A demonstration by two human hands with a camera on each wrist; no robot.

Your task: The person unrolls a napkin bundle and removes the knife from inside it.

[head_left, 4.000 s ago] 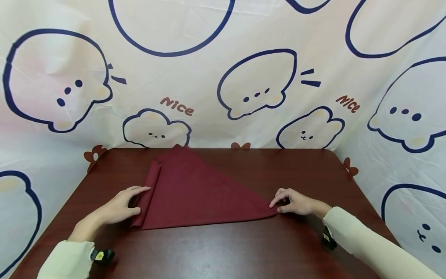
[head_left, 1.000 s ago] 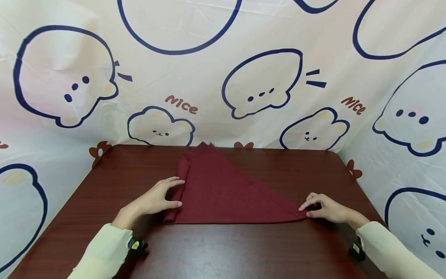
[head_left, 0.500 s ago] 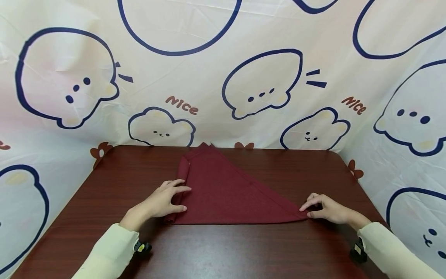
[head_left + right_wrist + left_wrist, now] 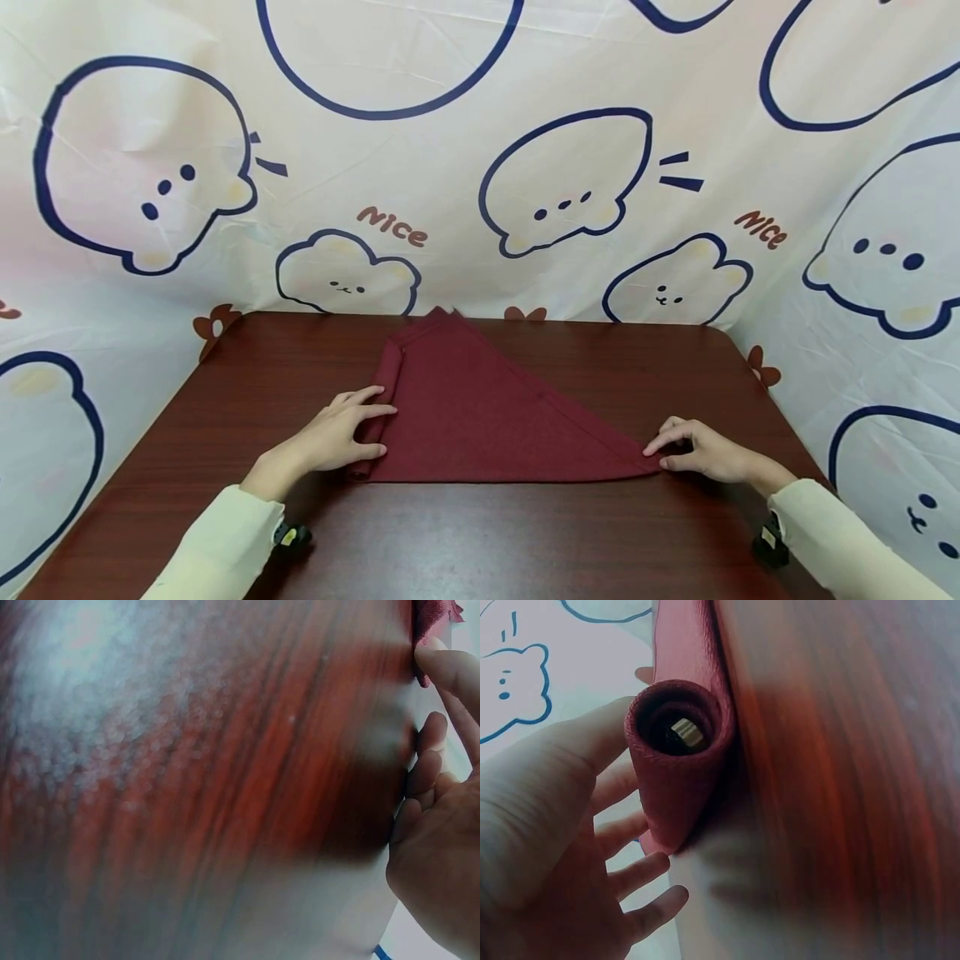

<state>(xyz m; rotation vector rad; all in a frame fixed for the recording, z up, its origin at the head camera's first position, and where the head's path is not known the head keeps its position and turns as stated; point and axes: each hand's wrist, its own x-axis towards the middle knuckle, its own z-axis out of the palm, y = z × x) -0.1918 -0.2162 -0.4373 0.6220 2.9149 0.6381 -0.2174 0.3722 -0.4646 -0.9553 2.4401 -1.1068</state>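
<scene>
One dark red cloth (image 4: 480, 417) lies on the table (image 4: 525, 542), and we take it from the left. First comes the left hand (image 4: 322, 437): fingers spread loosely across the roll (image 4: 388, 367) at the cloth's left side, thumb toward the near end, touching rather than clenching. Its wrist view looks straight into the hollow end, where a pale striped patch (image 4: 688, 733) shows, too small to name. Across the middle now: the cloth is flat, its slanting edge running from the far peak down to the right corner. And there's the right hand (image 4: 705, 450), pinching that corner between thumb and forefinger, low over the tabletop! This looks like the rolling step, and early in it, with most of the cloth flat. Next, I judge, calls for even pressure along the roll, turning it rightward, while the right holds the corner taut; a lopsided push could skew it.
</scene>
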